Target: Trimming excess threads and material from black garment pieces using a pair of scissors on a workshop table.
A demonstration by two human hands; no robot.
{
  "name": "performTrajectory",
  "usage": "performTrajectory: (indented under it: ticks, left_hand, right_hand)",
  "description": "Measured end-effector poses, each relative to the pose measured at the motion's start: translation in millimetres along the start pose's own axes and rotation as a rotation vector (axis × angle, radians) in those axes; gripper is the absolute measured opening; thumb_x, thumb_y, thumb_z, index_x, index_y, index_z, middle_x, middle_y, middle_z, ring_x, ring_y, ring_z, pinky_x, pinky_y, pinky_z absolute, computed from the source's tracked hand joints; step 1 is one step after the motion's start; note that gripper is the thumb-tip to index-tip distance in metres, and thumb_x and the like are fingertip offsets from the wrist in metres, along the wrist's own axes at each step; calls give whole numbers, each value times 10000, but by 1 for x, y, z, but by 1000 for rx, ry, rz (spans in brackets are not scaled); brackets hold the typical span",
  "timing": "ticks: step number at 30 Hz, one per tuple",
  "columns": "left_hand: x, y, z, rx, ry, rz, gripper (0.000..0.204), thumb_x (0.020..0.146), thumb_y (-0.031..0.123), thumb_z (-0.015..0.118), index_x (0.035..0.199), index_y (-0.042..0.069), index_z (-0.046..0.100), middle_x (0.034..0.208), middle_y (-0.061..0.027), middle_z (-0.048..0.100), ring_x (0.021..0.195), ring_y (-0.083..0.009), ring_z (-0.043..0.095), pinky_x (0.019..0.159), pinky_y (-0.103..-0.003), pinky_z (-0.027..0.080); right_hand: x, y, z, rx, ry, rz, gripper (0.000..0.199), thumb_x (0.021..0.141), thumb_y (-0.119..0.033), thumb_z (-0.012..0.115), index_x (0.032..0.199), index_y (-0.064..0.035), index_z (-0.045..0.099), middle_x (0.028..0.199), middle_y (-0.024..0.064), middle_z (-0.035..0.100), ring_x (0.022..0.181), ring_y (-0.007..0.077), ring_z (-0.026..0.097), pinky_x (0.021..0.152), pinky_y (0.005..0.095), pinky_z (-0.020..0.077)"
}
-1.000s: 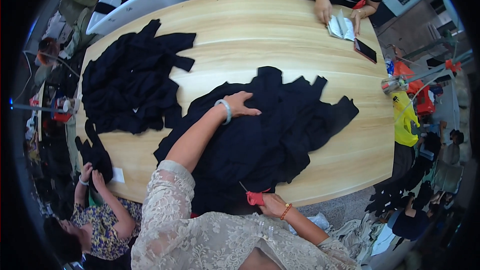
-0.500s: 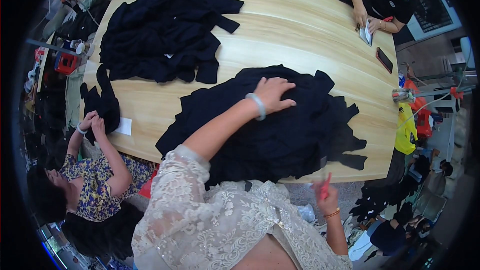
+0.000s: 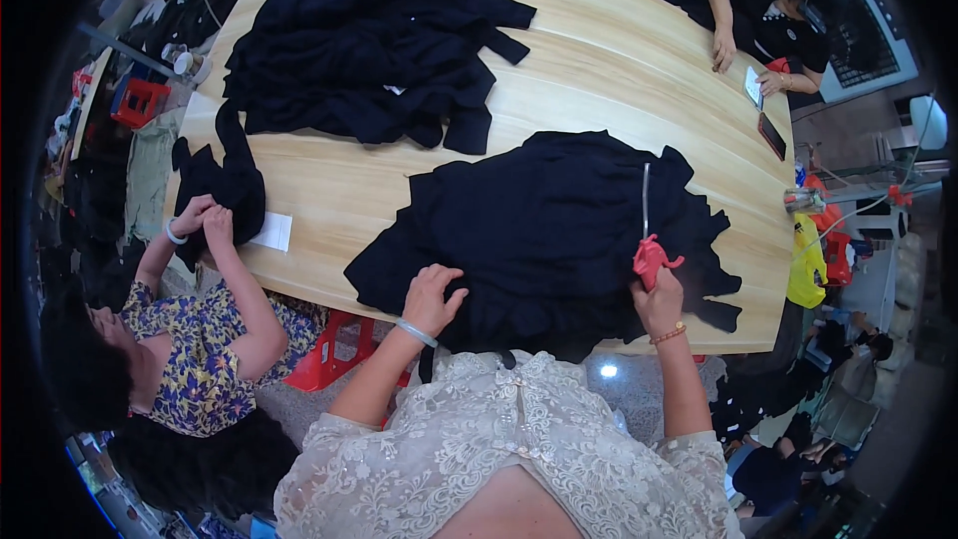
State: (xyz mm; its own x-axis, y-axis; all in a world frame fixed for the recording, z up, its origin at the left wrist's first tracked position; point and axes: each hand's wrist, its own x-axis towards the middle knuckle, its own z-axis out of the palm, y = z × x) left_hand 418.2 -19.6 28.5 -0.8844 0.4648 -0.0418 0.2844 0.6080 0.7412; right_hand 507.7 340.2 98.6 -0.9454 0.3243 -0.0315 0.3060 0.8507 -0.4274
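Observation:
A heap of black knit garments lies on the table before me. My left hand rests at its near left edge, palm down, thumb and fingers apart, holding nothing. At the near right of the heap, my right hand is closed round the red handle of a tool with a long thin metal shaft. The shaft points away from me over the black cloth. I cannot make out the tool's exact kind; a small curved red part sticks out to the right of its handle.
A second black garment pile covers the far left of the wooden table. To my left, a person's hands work on a black piece beside white paper. Another person sits far right near a phone. A red stool stands below.
My left hand has drawn back from the middle of the heap to its near left edge. My right hand has come up over the cloth with the red-handled tool.

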Motion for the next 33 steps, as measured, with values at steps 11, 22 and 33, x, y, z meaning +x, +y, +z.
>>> performTrajectory:
  ticks: [11,22,33]
  left_hand:
    - [-19,54,25,-6,100,-98,351,724,245,748,966,30,611,969,-103,585,923,-290,540,801,-378,423]
    - [-3,65,40,-184,535,-103,127,822,76,622,941,34,622,967,-132,592,923,-299,564,818,-357,455]
    - [40,2,35,259,601,51,142,740,35,656,870,93,653,887,-82,643,916,-307,600,841,-408,456]
  right_hand:
    - [25,-16,-57,334,-65,153,107,876,-52,608,956,-5,662,952,112,703,716,118,620,680,268,494]
    - [54,-13,-18,107,-182,-338,340,649,-170,774,913,-43,601,835,177,633,806,380,618,691,429,509]
    - [49,6,-105,621,-46,-296,232,744,5,678,972,-24,647,835,66,640,753,132,593,698,270,473]
